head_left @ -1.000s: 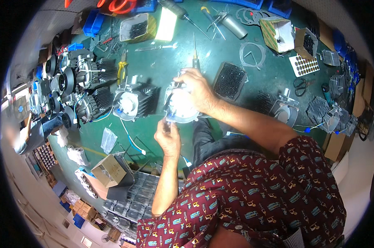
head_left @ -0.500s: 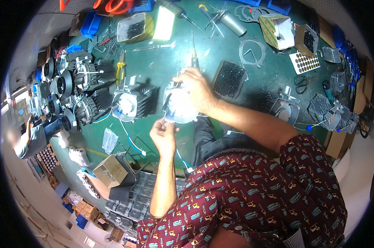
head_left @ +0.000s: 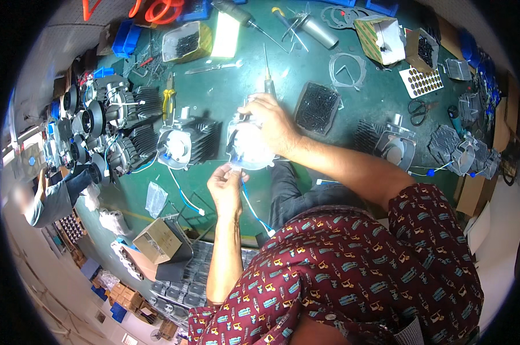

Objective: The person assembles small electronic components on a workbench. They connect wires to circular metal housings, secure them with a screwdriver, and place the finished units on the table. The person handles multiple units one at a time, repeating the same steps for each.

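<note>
A metal motor housing point(head_left: 249, 150) with a round, glaring face sits at the table's near edge. My right hand point(head_left: 274, 126) is wrapped over its upper right side, fingers curled round the top. My left hand point(head_left: 225, 187) pinches at the housing's lower edge, thumb and fingertips together; what lies between them is too small to make out. Close to those fingertips, a blue and white wire point(head_left: 253, 211) hangs from the housing and ends in a white connector. A similar finned housing point(head_left: 179, 145) with its own hanging wire stands to the left.
Beyond my right hand are an upright screwdriver point(head_left: 268, 83) and a tray of black screws point(head_left: 317, 108). Yellow-handled pliers point(head_left: 168, 103) lie at the left, with several assembled motors point(head_left: 119, 109) farther left. Another housing point(head_left: 395, 146) and scissors point(head_left: 419, 111) lie right. Another person point(head_left: 50, 198) is at far left.
The fingers of my left hand have drawn closer together at the housing's lower edge. More of the hanging wire shows beside them. My right hand keeps its hold.
</note>
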A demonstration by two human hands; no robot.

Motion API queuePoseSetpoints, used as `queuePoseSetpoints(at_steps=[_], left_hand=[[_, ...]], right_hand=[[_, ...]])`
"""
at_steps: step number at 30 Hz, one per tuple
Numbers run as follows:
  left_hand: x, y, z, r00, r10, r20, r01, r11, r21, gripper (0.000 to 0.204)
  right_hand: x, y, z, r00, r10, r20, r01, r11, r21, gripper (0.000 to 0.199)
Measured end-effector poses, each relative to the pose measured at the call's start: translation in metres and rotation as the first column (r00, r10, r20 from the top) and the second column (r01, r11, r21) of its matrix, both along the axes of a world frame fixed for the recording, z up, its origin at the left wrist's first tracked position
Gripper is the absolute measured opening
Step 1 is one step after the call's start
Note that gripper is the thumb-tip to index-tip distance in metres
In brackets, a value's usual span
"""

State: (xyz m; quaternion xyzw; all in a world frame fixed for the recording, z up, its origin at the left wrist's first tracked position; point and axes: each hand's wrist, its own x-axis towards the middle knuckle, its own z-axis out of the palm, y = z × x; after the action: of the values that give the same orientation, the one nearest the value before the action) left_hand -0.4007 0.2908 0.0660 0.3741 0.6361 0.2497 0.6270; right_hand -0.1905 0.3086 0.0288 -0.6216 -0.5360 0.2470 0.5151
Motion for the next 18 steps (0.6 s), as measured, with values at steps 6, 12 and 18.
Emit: queuePoseSetpoints(at_steps=[6, 12, 18], left_hand=[[0.005, 0.002, 0.000, 0.930, -0.166, -0.327, 0.217, 0.968, 0.127, 0.010], [0.001, 0.010, 0.004, 0.999, -0.030, 0.029, 0.030, 1.000, -0.008, 0.017], [-0.032, 0.001, -0.025, 0.909, 0.150, 0.390, -0.023, 0.950, -0.312, 0.025]], right_hand=[[-0.001, -0.001, -0.001, 1.000, 0.026, 0.011, -0.026, 1.000, -0.012, 0.037], [0.002, 0.003, 0.001, 1.000, -0.004, 0.016, 0.005, 1.000, -0.028, 0.035], [-0.001, 0.003, 0.003, 1.000, 0.016, 0.004, -0.015, 1.000, -0.024, 0.033]])
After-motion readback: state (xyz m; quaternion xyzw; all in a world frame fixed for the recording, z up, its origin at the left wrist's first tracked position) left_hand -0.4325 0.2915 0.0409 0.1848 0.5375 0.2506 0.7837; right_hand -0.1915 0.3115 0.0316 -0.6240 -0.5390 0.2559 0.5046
